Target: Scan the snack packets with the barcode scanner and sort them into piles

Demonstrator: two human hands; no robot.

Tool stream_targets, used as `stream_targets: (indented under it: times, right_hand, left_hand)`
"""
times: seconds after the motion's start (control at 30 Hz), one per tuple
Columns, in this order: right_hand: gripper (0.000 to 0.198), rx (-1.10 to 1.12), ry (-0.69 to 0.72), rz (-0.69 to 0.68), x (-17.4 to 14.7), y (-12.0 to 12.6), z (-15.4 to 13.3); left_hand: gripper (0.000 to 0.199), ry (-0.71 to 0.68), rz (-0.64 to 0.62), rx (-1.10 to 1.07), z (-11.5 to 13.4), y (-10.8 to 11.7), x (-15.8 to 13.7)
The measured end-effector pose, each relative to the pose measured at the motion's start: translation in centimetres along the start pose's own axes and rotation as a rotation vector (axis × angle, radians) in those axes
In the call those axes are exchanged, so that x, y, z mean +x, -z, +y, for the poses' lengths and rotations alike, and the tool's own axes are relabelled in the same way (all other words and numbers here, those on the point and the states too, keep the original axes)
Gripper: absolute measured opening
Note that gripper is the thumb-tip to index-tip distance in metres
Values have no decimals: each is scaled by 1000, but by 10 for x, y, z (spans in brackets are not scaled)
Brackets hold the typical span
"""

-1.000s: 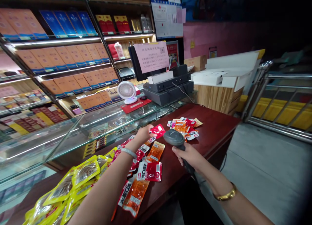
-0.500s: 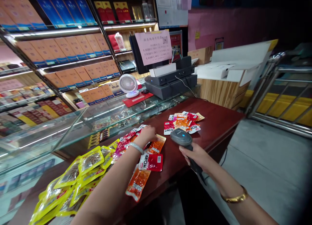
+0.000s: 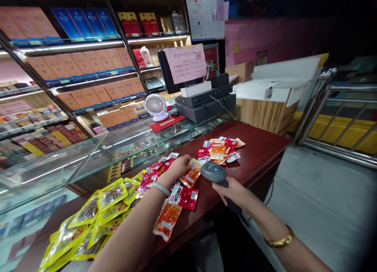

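Observation:
My right hand is wrapped round the handle of a dark grey barcode scanner, whose head points left with a blue light on top. My left hand, a pale bangle on its wrist, pinches the edge of an orange snack packet just left of the scanner head. Below it lie a red and white packet and another orange packet. Red packets lie partly hidden behind my left hand. Several yellow-edged snack bags are heaped at the left.
A pile of red and orange packets lies farther back on the dark red tabletop. Beyond the glass counter stand a small white fan and a monitor with a pink sign. A metal railing is at right.
The scanner head has shifted slightly left, nearer the orange packet. My left hand has turned a little, and the packet's top edge now shows beside its fingers. The view has tilted slightly.

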State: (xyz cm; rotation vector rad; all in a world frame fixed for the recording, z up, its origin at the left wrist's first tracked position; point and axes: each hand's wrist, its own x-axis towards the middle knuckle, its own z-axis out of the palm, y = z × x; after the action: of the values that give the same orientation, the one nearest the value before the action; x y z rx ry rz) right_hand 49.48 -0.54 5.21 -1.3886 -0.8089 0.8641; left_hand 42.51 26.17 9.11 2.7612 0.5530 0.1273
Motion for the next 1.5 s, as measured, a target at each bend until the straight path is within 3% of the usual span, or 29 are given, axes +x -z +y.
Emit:
stream_targets:
  times: [0.2,0.33,0.47,0.53,0.6,0.67,0.8,0.9,1.0,1.13,1.33,1.5]
  right_hand:
    - [38,5,17,-40,3,-2,8]
    - [41,37,16,9,-1,5,15]
    - [46,70,-16,67,-5,11,14]
    - [51,78,-48,88,-8,13,11]
    - [53,72,-64,98,-10,14,9]
    - [51,53,-64,99,-13,16,9]
    - [43,-25,-50,72,-19,16,17]
    - [41,-60,-69,49,-23,12,23]
    - [40,-76,-105,14,-30,5,28]
    - [38,-62,-118,-31,-38,-3,30]
    - [37,-88,-149,-47,-43,-9,24]
    - [40,-73,-144,-61,-45,-7,27]
  left_hand:
    - [16,-42,51,-154,-8,-10,8]
    - [23,66,92,-379,1,-17,26]
    - [38,226,200,-780,19,-23,48]
    - [47,243,217,-850,23,-23,53]
    - [48,201,186,-741,21,-18,49]
    - [41,136,110,-495,14,-8,35]
    - [29,0,-82,-32,1,16,-19]
    - [41,-93,-226,116,2,25,-61]
    - [49,-76,-244,244,9,25,-88]
    - [38,-46,-233,335,11,18,-94]
    - [53,16,-142,231,-3,-2,-81]
    - [45,51,-98,238,-5,-13,-76]
